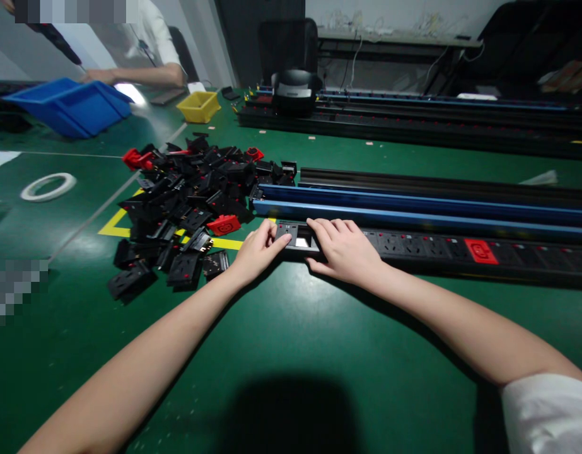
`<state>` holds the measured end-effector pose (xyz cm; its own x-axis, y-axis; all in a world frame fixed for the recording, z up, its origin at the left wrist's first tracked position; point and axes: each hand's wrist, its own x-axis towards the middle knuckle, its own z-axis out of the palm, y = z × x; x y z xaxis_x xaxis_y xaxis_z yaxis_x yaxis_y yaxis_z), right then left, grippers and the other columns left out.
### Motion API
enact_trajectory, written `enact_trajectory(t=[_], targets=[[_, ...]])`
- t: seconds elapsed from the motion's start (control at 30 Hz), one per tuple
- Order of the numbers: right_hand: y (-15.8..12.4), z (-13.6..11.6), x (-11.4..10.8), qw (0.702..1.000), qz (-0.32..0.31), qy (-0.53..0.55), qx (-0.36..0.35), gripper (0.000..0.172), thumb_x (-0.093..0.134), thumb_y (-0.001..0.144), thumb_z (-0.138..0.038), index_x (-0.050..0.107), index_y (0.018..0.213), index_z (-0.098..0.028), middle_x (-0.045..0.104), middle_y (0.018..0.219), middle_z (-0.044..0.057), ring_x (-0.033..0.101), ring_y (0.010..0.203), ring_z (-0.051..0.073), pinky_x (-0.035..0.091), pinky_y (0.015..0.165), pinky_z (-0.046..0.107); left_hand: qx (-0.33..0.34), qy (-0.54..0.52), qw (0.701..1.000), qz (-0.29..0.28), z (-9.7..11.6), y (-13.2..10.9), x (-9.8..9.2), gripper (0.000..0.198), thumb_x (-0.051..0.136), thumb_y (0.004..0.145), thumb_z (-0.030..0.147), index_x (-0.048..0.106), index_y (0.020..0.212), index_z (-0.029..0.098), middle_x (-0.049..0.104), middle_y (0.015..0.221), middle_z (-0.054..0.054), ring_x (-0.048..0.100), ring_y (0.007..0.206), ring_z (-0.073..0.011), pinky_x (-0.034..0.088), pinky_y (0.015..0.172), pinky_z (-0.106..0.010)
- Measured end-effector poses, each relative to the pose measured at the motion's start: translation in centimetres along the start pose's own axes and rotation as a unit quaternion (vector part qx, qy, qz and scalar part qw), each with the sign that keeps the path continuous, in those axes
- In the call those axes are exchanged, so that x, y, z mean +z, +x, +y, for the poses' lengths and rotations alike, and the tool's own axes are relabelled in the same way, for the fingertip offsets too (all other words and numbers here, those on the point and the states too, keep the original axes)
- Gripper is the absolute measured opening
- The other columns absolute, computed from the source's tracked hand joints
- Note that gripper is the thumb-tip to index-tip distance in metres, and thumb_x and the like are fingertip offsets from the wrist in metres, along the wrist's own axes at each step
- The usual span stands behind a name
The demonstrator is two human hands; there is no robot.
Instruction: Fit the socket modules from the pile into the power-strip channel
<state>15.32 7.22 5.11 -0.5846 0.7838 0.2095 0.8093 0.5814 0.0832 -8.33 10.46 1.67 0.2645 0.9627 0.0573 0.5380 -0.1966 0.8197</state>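
Observation:
A long black power strip rail (437,252) lies across the green table, filled with black socket modules and one red module (480,251). My left hand (258,251) curls its fingers over a black socket module (285,232) at the rail's left end. My right hand (343,249) lies flat on the rail just right of it, fingers stretched out and pressing down. An empty slot (304,241) shows between the two hands. A heap of loose black socket modules (186,202) with a few red ones (223,224) lies left of the rail.
Blue and black rails (413,205) lie behind the strip, more rails (413,120) farther back. A blue bin (73,107), a yellow bin (198,106) and a tape roll (48,186) sit at the left. Another person's arm (139,75) rests at the far left.

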Motion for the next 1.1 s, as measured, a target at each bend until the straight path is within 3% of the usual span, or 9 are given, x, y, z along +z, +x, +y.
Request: enact_trajectory(t=[0.23,0.43,0.63,0.8,1.1], targets=[[-0.1,0.2,0.3,0.999,0.023,0.042,-0.018,0.073,0.056,0.097,-0.044,0.041,0.153,0.0,0.054,0.151,0.024,0.056,0.127,0.037,0.044,0.103,0.047,0.021,-0.001,1.0,0.006,-0.2,0.0,-0.1,0.039,0.052,0.095,0.059,0.039,0.082,0.024,0.045,0.074,0.004,0.045,0.071,-0.0164,0.035,0.069,-0.029],[0.1,0.2,0.0,0.997,0.025,0.05,-0.046,0.071,0.056,0.098,-0.034,0.033,0.159,-0.005,0.041,0.163,0.021,0.053,0.135,0.036,0.045,0.104,0.048,0.094,0.016,0.994,-0.058,0.8,-0.2,0.1,0.036,0.036,0.104,0.048,0.05,0.083,0.023,0.057,0.081,-0.002,0.054,0.08,-0.0208,0.04,0.077,-0.034],[0.0,0.7,0.1,0.996,0.006,0.031,-0.088,0.073,0.053,0.102,-0.032,0.021,0.165,-0.015,0.034,0.169,0.013,0.045,0.143,0.037,0.045,0.105,0.051,0.079,-0.004,0.997,-0.015,0.9,-0.5,0.4,0.034,0.041,0.103,0.046,0.051,0.081,0.022,0.058,0.08,-0.002,0.055,0.08,-0.0198,0.041,0.078,-0.033],[0.0,0.9,0.3,0.994,-0.011,0.023,-0.105,0.07,0.049,0.104,-0.03,0.019,0.166,-0.02,0.039,0.167,0.01,0.045,0.142,0.039,0.045,0.102,0.054,0.011,-0.145,0.987,0.074,-0.4,0.0,0.5,0.036,0.041,0.103,0.049,0.051,0.083,0.022,0.056,0.077,0.0,0.054,0.074,-0.0154,0.042,0.07,-0.028],[0.7,0.8,-0.8,0.992,-0.047,0.054,-0.102,0.068,0.053,0.102,-0.029,0.026,0.164,-0.02,0.039,0.166,0.012,0.051,0.13,0.037,0.047,0.097,0.051,-0.003,-0.18,0.981,0.079,-0.4,0.1,0.5,0.032,0.049,0.1,0.049,0.054,0.085,0.021,0.058,0.076,0.0,0.054,0.069,-0.0141,0.043,0.065,-0.027]])
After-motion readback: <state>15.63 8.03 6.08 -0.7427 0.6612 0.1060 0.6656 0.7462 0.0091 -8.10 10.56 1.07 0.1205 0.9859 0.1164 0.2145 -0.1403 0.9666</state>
